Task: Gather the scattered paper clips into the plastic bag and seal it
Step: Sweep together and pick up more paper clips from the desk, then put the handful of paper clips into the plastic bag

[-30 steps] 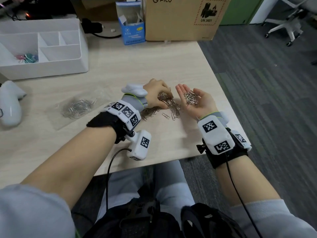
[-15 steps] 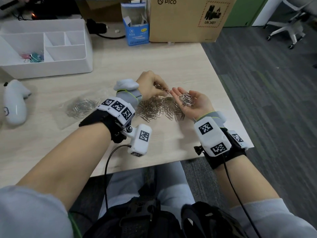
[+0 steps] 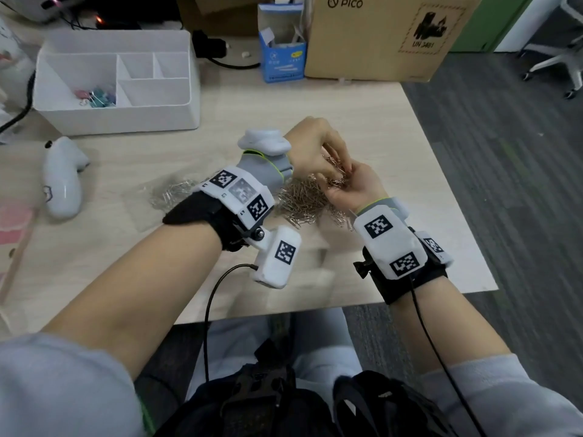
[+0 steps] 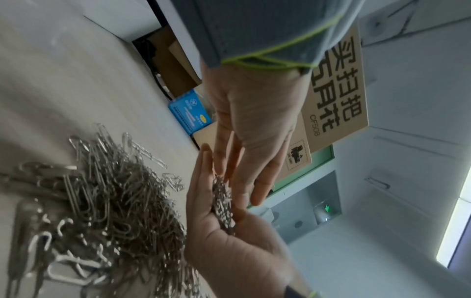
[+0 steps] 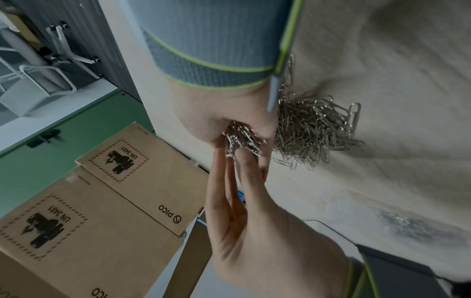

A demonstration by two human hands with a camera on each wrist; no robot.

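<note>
A heap of silver paper clips [image 3: 299,205] lies on the wooden table between my wrists. Just above it, my right hand [image 3: 358,192] is palm up, with its fingers curled round a handful of clips [image 3: 335,180]. My left hand [image 3: 310,149] reaches over from the left. In the right wrist view its straight fingers [image 5: 229,181] touch the clips [image 5: 241,141] lying in the right palm. The left wrist view shows those clips [image 4: 223,203] beside the heap [image 4: 102,201]. The clear plastic bag [image 3: 167,192] lies flat left of my left wrist, with some clips inside it.
A white controller [image 3: 63,181] lies left of the bag. A white organizer tray [image 3: 157,121] stands at the back left, a blue box [image 3: 282,58] and a PICO carton [image 3: 378,36] at the back. The table's right edge [image 3: 448,184] is near my right hand.
My left hand rose off the heap and came over the right palm. The right hand's fingers have curled up round its clips. The heap now lies in plain view.
</note>
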